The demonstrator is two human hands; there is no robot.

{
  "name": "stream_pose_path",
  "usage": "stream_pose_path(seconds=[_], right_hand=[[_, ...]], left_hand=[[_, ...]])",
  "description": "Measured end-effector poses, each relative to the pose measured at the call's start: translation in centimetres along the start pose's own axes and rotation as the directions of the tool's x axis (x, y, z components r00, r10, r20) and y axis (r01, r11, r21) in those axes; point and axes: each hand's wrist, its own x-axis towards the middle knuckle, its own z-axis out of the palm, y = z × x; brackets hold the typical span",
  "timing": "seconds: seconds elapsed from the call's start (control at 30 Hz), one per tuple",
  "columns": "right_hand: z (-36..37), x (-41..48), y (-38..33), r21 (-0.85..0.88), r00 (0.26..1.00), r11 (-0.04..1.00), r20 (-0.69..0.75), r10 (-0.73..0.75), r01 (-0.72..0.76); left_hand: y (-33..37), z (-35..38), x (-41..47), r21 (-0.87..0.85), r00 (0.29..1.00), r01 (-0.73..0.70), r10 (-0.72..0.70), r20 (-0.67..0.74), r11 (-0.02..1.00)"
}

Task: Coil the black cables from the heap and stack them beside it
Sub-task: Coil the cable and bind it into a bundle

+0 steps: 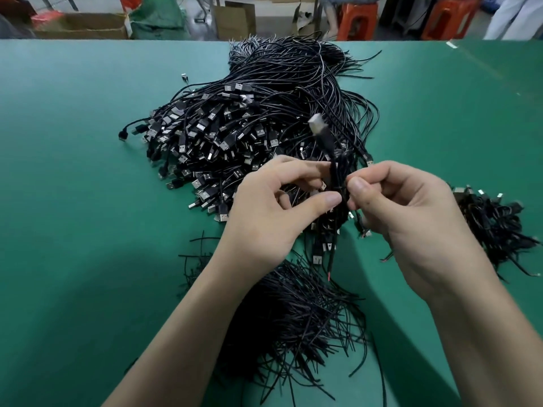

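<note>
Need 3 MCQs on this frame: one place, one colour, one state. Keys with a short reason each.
1. Where does the stack of bundled cables lie, relative to the heap?
A) on the person's left
B) on the person's right
C) on top of it

2. The table is:
A) green
B) grey
C) white

3. The cable bundle at mid-frame is:
A) lying loose on the table
B) held by one hand only
C) pinched by left hand and right hand

Key:
1 B: it sits near the right edge of the view, beyond the right hand.
2 A: the surface is green all round the heap.
3 C: thumbs and fingers of both hands close on it.
</note>
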Motion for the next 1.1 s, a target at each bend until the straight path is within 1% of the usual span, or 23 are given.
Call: stream_pose_path(seconds=[0.07, 0.17, 0.27, 0.33, 0.4, 0.47, 0.53, 0.6, 0.67, 0.73, 0.8, 0.87, 0.93, 0.97, 1.03, 1.1], right_hand=[[-0.1, 0.0, -0.1, -0.031, 1.0, 0.999, -0.01, -0.008, 0.007], [-0.3, 0.1, -0.1, -0.132, 0.997, 0.989, -0.029, -0.068, 0.064], [-0.7, 0.2, -0.2, -0.198, 0.994, 0.975, -0.012, -0.105, 0.101], [-0.9, 0.1, -0.4, -0.14, 0.997, 0.987, 0.021, -0.071, 0.073], [-1.1, 0.2, -0.5, -0.038, 0.998, 0.999, 0.055, 0.006, -0.004], [-1.3, 0.3, -0.4, 0.013, 0.998, 0.998, 0.044, 0.053, -0.054], [-1.1, 0.3, -0.4, 0.036, 0.997, 0.996, 0.02, 0.076, -0.077], [-0.6, 0.1, -0.4, 0.068, 0.996, 0.994, 0.045, 0.081, -0.084], [-0.1, -0.1, -0.3, 0.064, 0.996, 0.995, 0.064, 0.068, -0.072], [0.3, -0.1, -0.2, 0.054, 0.996, 0.996, 0.055, 0.063, -0.066], [0.6, -0.2, -0.2, 0.069, 0.998, 0.996, 0.038, 0.058, -0.06], [0.8, -0.2, -0.2, 0.078, 0.998, 0.995, 0.014, 0.056, -0.057], [0.8, -0.3, -0.2, 0.077, 0.998, 0.995, -0.005, 0.057, -0.056], [0.7, -0.3, -0.1, 0.07, 0.998, 0.996, -0.011, 0.056, -0.055], [0.5, -0.2, -0.1, 0.065, 0.999, 0.997, -0.008, 0.053, -0.052], [0.4, -0.2, -0.1, 0.086, 0.998, 0.995, 0.01, 0.057, -0.057]], left_hand=[[0.0, 0.3, -0.1, 0.047, 0.999, -0.032, 0.033, -0.022, 0.998], [-0.1, 0.5, -0.3, 0.109, 0.996, -0.071, 0.076, -0.047, 0.992], [-0.2, 0.6, -0.4, 0.141, 0.993, -0.106, 0.113, -0.041, 0.984], [-0.2, 0.7, -0.5, 0.121, 0.991, -0.128, 0.133, -0.029, 0.984], [-0.1, 0.8, -0.6, 0.084, 0.989, -0.146, 0.144, 0.031, 0.986], [0.1, 0.6, -0.6, -0.015, 0.988, -0.108, 0.109, 0.107, 0.994], [0.2, 0.1, -0.5, -0.105, 0.987, -0.017, 0.034, 0.158, 0.994], [0.0, -0.2, -0.3, -0.111, 0.984, 0.032, -0.012, 0.179, 0.993], [-0.3, -0.5, 0.0, -0.118, 0.987, 0.042, -0.022, 0.159, 0.992], [-0.6, -0.6, 0.1, -0.191, 0.989, 0.09, -0.066, 0.13, 0.977], [-0.8, -0.5, 0.2, -0.299, 0.986, 0.154, -0.129, 0.104, 0.942], [-0.9, -0.1, 0.3, -0.345, 0.984, 0.175, -0.158, 0.077, 0.922], [-0.9, 0.4, 0.2, -0.317, 0.989, 0.149, -0.143, 0.042, 0.937], [-0.8, 0.6, 0.1, -0.279, 0.993, 0.116, -0.113, 0.026, 0.953], [-0.5, 0.8, 0.0, -0.16, 1.0, 0.022, -0.019, 0.018, 0.987], [-0.2, 0.6, -0.1, 0.011, 0.995, -0.1, 0.1, 0.025, 0.995]])
